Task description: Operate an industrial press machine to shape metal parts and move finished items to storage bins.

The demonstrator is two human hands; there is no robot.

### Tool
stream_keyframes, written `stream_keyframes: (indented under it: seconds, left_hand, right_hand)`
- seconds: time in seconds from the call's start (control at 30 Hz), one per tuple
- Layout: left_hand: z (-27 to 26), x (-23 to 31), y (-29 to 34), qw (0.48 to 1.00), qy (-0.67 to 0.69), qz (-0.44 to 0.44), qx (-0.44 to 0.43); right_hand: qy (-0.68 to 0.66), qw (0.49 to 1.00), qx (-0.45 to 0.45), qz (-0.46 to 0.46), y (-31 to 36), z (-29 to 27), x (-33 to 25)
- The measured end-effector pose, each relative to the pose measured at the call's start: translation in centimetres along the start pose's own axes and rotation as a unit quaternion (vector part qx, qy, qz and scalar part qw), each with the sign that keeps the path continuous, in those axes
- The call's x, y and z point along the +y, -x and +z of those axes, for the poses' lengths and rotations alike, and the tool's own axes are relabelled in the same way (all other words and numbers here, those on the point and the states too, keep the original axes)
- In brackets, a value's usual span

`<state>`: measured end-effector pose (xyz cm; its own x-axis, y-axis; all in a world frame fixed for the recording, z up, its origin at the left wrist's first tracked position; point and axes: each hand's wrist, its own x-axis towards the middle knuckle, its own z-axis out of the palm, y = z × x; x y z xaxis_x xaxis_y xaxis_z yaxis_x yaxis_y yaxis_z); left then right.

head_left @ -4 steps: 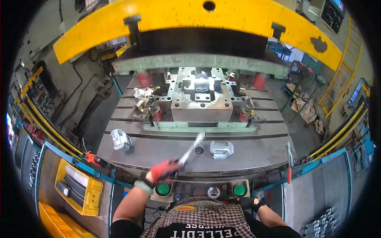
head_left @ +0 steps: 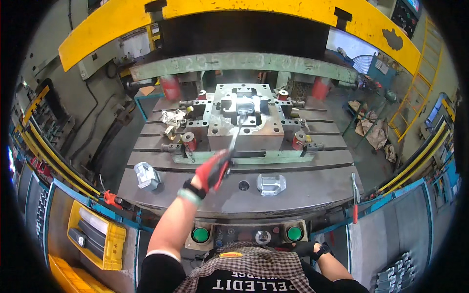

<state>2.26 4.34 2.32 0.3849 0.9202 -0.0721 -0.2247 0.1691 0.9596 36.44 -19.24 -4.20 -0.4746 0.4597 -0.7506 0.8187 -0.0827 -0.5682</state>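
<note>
My left hand (head_left: 213,171), in a red and black glove, is closed round the handles of long metal tongs (head_left: 235,139). The tongs point away from me, and their tip reaches the near side of a shiny metal part (head_left: 245,107) seated in the steel die block (head_left: 246,141). Whether the jaws grip that part cannot be made out. My right hand (head_left: 305,249), in a dark glove, is low beside the control panel (head_left: 251,235), next to a green push button (head_left: 295,234); its fingers are hidden.
Overhead is the press ram plate (head_left: 244,66) with a yellow beam (head_left: 254,10). Two cast metal parts (head_left: 146,176) (head_left: 271,184) lie on the press bed (head_left: 220,198). Red-handled tongs (head_left: 355,198) lie at the right edge. A yellow crate (head_left: 115,244) is at left.
My left hand has moved forward, bringing the tongs from above the near bed up to the part in the die. The ram plate appears higher above the die. My right hand stays beside the panel.
</note>
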Motion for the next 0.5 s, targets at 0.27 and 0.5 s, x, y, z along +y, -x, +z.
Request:
stream_keyframes:
  seconds: [0.27,0.5]
  left_hand:
    - [2.5,6.7,-12.3,0.98,0.126,-0.146,-0.057]
    - [-2.7,3.2,-15.3,0.99,0.133,-0.045,-0.028]
  right_hand:
    - [-0.255,0.951,0.16,-0.071,-1.1,5.6,4.5]
    - [-0.259,0.851,0.427,-0.163,0.6,1.2,-4.5]
